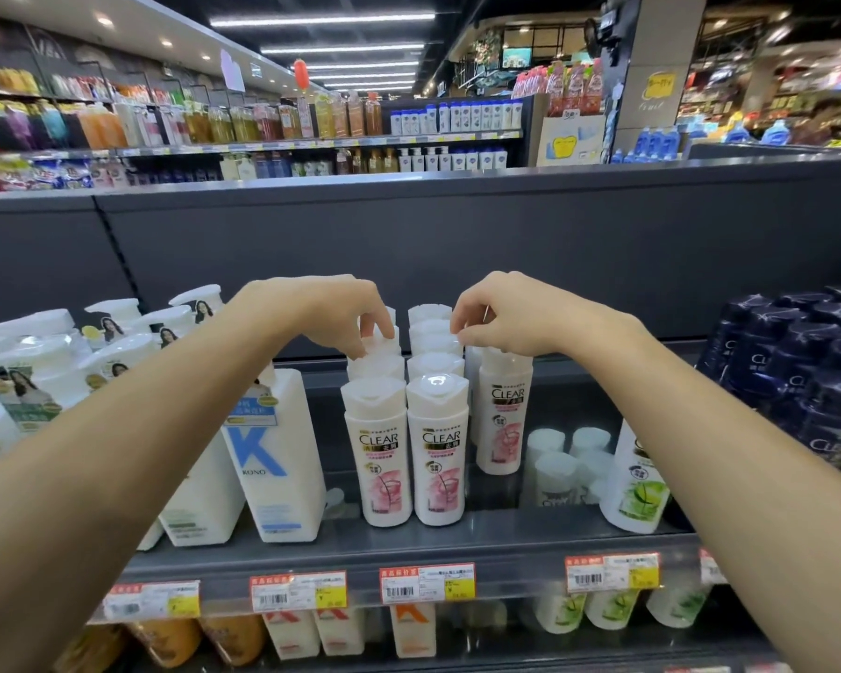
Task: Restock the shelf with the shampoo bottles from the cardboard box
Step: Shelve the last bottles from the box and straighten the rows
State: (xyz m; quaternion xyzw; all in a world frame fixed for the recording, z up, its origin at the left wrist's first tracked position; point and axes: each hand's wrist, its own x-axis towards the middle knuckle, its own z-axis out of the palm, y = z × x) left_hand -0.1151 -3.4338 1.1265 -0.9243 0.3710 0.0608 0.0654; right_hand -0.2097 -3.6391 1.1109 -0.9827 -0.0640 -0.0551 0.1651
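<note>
While the left hand (pixel 341 315) pinches a cap in the left pink shampoo row (pixel 377 449) on the shelf (pixel 409 546) and the right hand (pixel 498 315) grips the lone bottle (pixel 503 410), slide straight back, upright, caps aligned.

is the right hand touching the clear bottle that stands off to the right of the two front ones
Touching. The head view shows the right hand resting over the white cap of the pink-label Clear bottle, fingers curled down onto the cap with no gap visible.
</note>
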